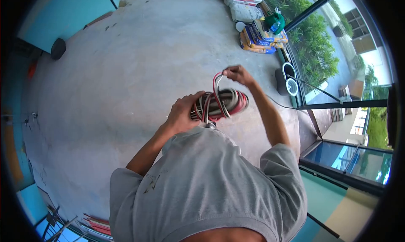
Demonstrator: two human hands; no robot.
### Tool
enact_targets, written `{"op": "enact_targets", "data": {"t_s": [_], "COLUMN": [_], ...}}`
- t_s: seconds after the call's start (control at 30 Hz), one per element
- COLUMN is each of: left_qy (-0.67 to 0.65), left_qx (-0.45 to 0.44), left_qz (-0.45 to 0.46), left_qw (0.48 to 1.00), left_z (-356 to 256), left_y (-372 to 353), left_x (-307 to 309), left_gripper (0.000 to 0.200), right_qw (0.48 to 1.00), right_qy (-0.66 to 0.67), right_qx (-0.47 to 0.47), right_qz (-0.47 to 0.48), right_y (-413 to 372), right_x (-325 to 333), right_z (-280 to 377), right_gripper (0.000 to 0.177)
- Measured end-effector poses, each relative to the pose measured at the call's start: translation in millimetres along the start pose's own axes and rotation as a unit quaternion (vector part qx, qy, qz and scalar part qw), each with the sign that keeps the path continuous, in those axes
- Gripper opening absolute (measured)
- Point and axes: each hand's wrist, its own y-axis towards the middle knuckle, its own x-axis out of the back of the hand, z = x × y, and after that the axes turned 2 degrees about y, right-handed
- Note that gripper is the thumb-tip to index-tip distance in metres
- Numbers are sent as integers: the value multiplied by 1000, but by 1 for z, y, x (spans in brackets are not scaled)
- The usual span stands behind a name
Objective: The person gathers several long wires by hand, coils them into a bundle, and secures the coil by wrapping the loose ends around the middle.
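Grey short-sleeved fabric shirt [211, 174] lay nearest the camera, at six o'clock. Just off centre toward one o'clock, a loose oval coil of red, black and white cable [223, 111] was held above the smooth grey concrete floor [126, 73]. The left hand [184, 108] was clamped around the coil's nine o'clock side; the right hand [239, 74], at one o'clock of the coil, had its fingertips pinched together on a raised loop [215, 83] of the strands. Primary hazard: spillage. No tie was visible, so a slackened left grip could have let turns slide off and drop; blur at the coil's three o'clock side left their seating unclear. Secondary hazard: tangling. Because the raised loop crossed other turns, a hard pull from the right hand could have cinched or kinked it. Possible third hazard: snagging. A thin dark line [287, 107] ran at three o'clock, near the black tub with two white round openings [280, 82]; whether it joined the coil could not be told. If joined, tension could have caught it there.
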Motion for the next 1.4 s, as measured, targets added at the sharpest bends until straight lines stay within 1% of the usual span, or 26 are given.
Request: {"op": "enact_targets", "data": {"t_s": [0.03,0.07,0.1,0.13,0.17,0.23,0.27,0.37,0.47,0.6,0.63,0.73,0.77,0.8,0.87,0.97,1.0,1.07,1.1,1.13,1.17,1.2,1.23,1.33,1.37,1.4], "left_qy": [-22,-45,-43,-80,-116,-199,-211,-243,-396,-462,-481,-502,-540,-565,-549,-535,-565,-624,-645,-759,-767,-774,-788,-821,-846,-846], "left_qx": [47,92,96,116,139,217,226,234,315,321,318,341,342,367,300,297,288,268,276,139,156,174,172,140,122,121], "left_qz": [-25,-48,-75,-94,-107,-126,-136,-159,-148,-161,-164,-211,-210,-233,-288,-309,-286,-242,-249,-127,-169,-211,-190,-152,-116,-106], "left_qw": [998,994,992,986,978,947,941,928,849,811,800,766,739,701,725,728,718,693,668,624,599,571,560,532,506,508], "left_z": [3,8,23,38,52,70,81,124,124,133,130,149,180,183,184,156,155,155,143,135,123,87,80,45,48,50], "left_y": [1,0,-2,2,5,9,11,20,24,31,34,41,40,45,47,52,56,71,82,88,95,99,97,98,97,97], "left_x": [-4,-10,-17,-21,-25,-38,-46,-78,-92,-100,-96,-97,-108,-109,-115,-108,-105,-96,-85,-71,-65,-49,-41,-23,-21,-21], "left_gripper": [80,80,81,82,83,84,84,79,78,62,34,25,23,24,34,29,29,31,36,41,42,43,50,53,57,58], "right_qw": [999,993,980,997,996,996,994,985,979,978,977,974,974,973,975,980,979,978,978,976,974,972,971,969,970,971], "right_qy": [18,82,-56,-44,-10,-47,-67,-135,-147,-113,-104,-78,-71,-61,-50,-36,-27,-11,18,31,43,55,58,63,62,62], "right_qx": [15,39,140,5,-58,-55,-64,-20,-42,-52,-53,-60,-63,-67,-43,-46,-27,11,22,34,47,59,74,108,114,119], "right_qz": [-36,-71,-127,-66,-65,-52,-50,-104,-134,-170,-180,-204,-208,-212,-214,-191,-198,-208,-208,-212,-217,-219,-221,-215,-206,-199], "right_y": [-3,-5,-16,-36,-48,-66,-70,-78,-87,-89,-88,-92,-92,-92,-83,-87,-88,-84,-83,-82,-82,-82,-82,-80,-78,-77], "right_x": [-16,-33,-43,-46,-61,-84,-93,-116,-134,-153,-157,-167,-170,-177,-186,-196,-200,-207,-205,-202,-197,-195,-195,-193,-190,-186], "right_z": [-21,-50,-66,-46,-46,-33,-27,-18,-13,-3,2,26,39,48,55,73,76,84,93,101,108,111,109,98,95,91], "right_gripper": [42,42,44,46,48,47,46,39,35,31,31,29,29,28,29,26,26,25,23,22,22,21,22,25,26,28]}}
